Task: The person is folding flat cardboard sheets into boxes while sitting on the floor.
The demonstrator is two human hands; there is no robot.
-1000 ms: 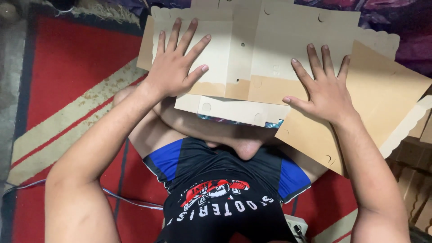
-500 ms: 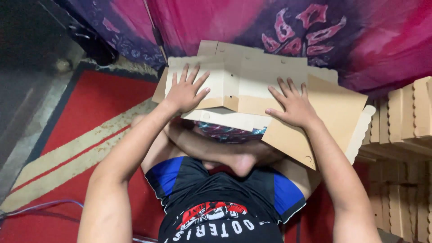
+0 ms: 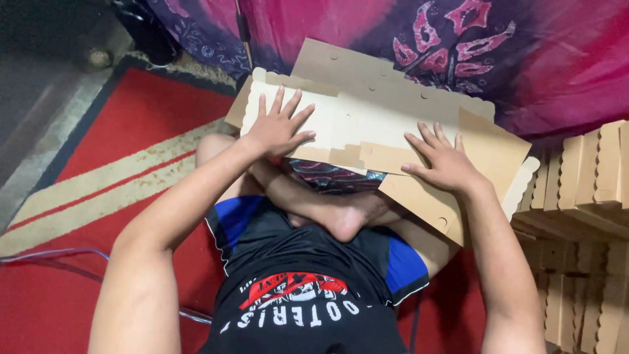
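A stack of flat cardboard box blanks [image 3: 373,111], cream and brown with scalloped edges and punched holes, lies across my crossed legs. My left hand [image 3: 278,128] presses flat on the cream sheet at the left, fingers spread. My right hand [image 3: 445,160] rests palm down on the brown sheet at the right, fingers apart. Neither hand grips anything. My bare foot [image 3: 344,219] shows below the sheets.
A red rug with cream stripes [image 3: 111,177] covers the floor at left. A purple and pink patterned cloth [image 3: 498,52] hangs behind. Stacks of folded cardboard boxes [image 3: 583,196] stand at the right. A thin cable [image 3: 46,255] runs over the rug.
The view has tilted up and drawn back, showing the cloth and the box stacks. Both hands stay flat on the sheets, with the right hand shifted slightly inward.
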